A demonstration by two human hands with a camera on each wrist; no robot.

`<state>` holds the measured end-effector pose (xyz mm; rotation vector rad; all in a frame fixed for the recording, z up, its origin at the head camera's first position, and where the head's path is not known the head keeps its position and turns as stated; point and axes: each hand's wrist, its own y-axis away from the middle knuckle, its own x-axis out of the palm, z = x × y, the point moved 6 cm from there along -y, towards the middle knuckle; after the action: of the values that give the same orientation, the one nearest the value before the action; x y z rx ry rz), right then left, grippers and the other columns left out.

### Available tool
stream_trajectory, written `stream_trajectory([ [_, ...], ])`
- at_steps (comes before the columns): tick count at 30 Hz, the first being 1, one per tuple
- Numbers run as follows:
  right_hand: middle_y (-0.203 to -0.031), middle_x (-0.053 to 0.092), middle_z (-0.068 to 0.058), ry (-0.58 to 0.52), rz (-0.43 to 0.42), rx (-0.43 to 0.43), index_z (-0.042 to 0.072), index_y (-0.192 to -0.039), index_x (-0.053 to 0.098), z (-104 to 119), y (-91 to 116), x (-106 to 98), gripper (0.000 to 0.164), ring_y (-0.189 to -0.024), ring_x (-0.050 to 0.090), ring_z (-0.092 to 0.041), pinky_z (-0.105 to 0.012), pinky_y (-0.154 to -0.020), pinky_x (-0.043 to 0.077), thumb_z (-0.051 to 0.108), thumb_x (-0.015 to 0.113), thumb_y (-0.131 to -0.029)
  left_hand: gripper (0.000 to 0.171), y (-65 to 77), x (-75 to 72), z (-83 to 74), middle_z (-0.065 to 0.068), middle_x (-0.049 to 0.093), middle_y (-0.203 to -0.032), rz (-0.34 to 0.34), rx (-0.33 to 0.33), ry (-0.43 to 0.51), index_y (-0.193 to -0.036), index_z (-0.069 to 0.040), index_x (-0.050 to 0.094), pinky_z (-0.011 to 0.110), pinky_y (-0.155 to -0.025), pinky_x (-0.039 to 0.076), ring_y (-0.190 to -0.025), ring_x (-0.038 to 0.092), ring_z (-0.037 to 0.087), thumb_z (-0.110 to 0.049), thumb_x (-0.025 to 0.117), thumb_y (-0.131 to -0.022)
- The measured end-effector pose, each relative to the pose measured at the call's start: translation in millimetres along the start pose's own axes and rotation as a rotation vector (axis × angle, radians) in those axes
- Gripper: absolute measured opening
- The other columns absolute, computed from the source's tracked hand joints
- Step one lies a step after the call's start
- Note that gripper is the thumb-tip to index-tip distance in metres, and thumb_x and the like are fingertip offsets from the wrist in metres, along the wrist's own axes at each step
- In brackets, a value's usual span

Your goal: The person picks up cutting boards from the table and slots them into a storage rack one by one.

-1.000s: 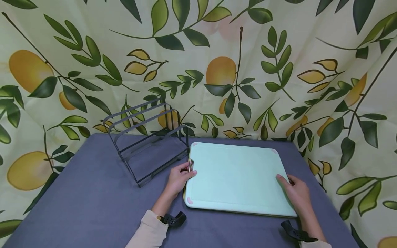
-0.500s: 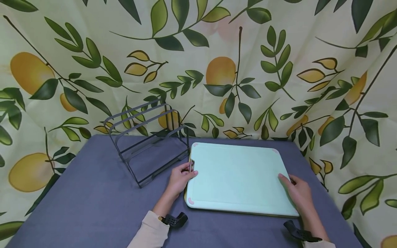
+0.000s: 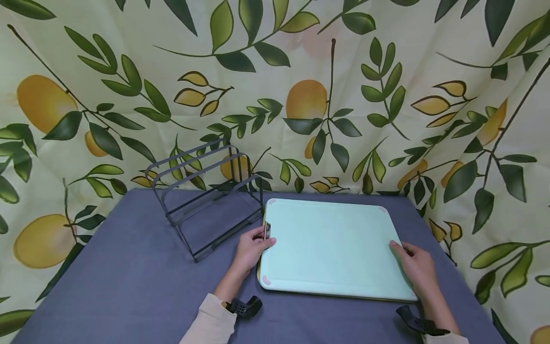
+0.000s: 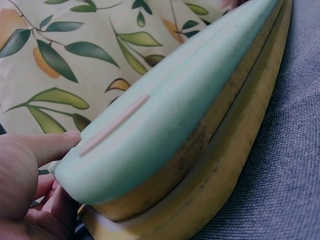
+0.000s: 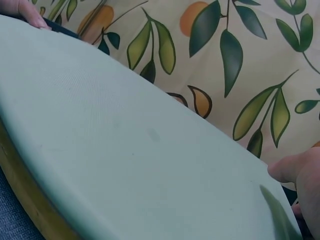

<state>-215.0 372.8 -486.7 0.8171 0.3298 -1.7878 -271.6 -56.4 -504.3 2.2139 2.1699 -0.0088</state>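
Observation:
A mint-green cutting board (image 3: 335,248) with pink corners lies flat over the table, its short sides facing my hands. In the left wrist view, two yellow-brown layers (image 4: 215,165) show beneath the green board (image 4: 170,115), separated by a dark gap. My left hand (image 3: 252,249) grips the left edge, thumb on top and fingers at the side, by a small shiny inset (image 3: 267,231). On the opposite edge my right hand (image 3: 417,270) holds the board with its thumb on the top face; its other fingers are mostly hidden below the rim.
A dark metal wire rack (image 3: 206,200) with several upright loops stands to the left, close to the board's back left corner. A blue-grey cloth (image 3: 129,286) covers the table. A curtain printed with fruit and leaves (image 3: 275,95) hangs right behind it.
The board and both hands have shifted slightly to the right in the head view, which itself has moved a little. Both hands keep their hold on the edges.

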Motion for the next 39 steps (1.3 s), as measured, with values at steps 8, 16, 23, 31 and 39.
stream_trajectory([
  [8, -0.148, 0.046, -0.031, 0.009, -0.007, -0.021, -0.005, -0.150, 0.042, 1.8, 0.3, 1.9, 0.084, -0.122, 0.053, -0.041, -0.027, -0.076, 0.045, 0.062, 0.047, -0.100, 0.052, 3.3, -2.6, 4.1, 0.018, 0.069, -0.107, -0.006, -0.017, -0.013, -0.134, 0.009, 0.059, 0.017, -0.069, 0.050, -0.076, 0.061, 0.002, -0.009, 0.077, -0.088],
  [16, -0.145, 0.049, -0.032, 0.044, -0.004, -0.047, -0.007, -0.149, 0.043, 6.0, -1.2, 1.0, 0.087, -0.119, 0.056, -0.041, -0.027, -0.074, 0.046, 0.064, 0.046, -0.099, 0.053, 6.5, -3.8, 2.9, 0.019, 0.070, -0.106, -0.031, -0.020, 0.005, -0.134, 0.009, 0.059, 0.018, -0.067, 0.050, -0.076, 0.060, 0.003, -0.008, 0.077, -0.087],
  [23, -0.138, 0.054, -0.032, 0.073, -0.038, -0.062, -0.008, -0.146, 0.046, 8.4, -2.1, -0.1, 0.083, -0.110, 0.059, -0.038, -0.027, -0.071, 0.045, 0.061, 0.048, -0.100, 0.052, 5.4, -3.8, 3.1, 0.016, 0.069, -0.104, -0.034, -0.024, 0.014, -0.133, 0.007, 0.061, 0.017, -0.068, 0.050, -0.077, 0.059, 0.003, -0.008, 0.078, -0.086],
  [31, -0.135, 0.057, -0.030, 0.088, -0.032, -0.069, -0.007, -0.146, 0.047, 9.6, -5.2, 2.3, 0.084, -0.104, 0.060, -0.035, -0.028, -0.071, 0.046, 0.063, 0.047, -0.099, 0.053, 4.5, -5.3, 4.2, 0.018, 0.071, -0.104, -0.037, -0.023, 0.007, -0.134, 0.009, 0.060, 0.018, -0.066, 0.050, -0.075, 0.060, 0.004, -0.007, 0.077, -0.087],
  [39, -0.136, 0.055, -0.032, 0.073, -0.036, -0.026, -0.010, -0.146, 0.045, 2.1, -4.0, -0.5, 0.085, -0.108, 0.059, -0.037, -0.027, -0.069, 0.046, 0.061, 0.047, -0.100, 0.050, -0.2, -0.3, 2.7, 0.018, 0.072, -0.106, -0.012, -0.010, -0.020, -0.133, 0.007, 0.061, 0.018, -0.067, 0.050, -0.075, 0.061, 0.003, -0.009, 0.077, -0.088],
])
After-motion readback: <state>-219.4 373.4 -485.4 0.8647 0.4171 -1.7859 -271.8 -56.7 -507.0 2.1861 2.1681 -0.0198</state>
